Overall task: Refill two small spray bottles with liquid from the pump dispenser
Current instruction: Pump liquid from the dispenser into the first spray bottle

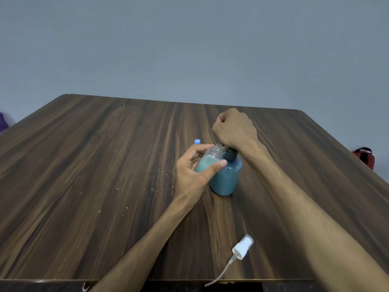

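A blue pump dispenser (226,178) with a dark collar stands on the wooden table (105,165). My right hand (234,128) sits on top of its pump head with the fingers curled over it; the head itself is hidden. My left hand (193,171) grips a small clear spray bottle (209,160), uncapped and tilted, its open neck right under the hidden nozzle. The bottle holds pale blue-green liquid. Behind my left fingers a blue cap (197,141) shows, presumably on a second small bottle that is mostly hidden.
A white spray top (242,248) with its dip tube lies near the table's front edge, the tube hanging past the edge. A red bag (365,157) sits off the table at the right. A purple thing (3,122) shows at the far left.
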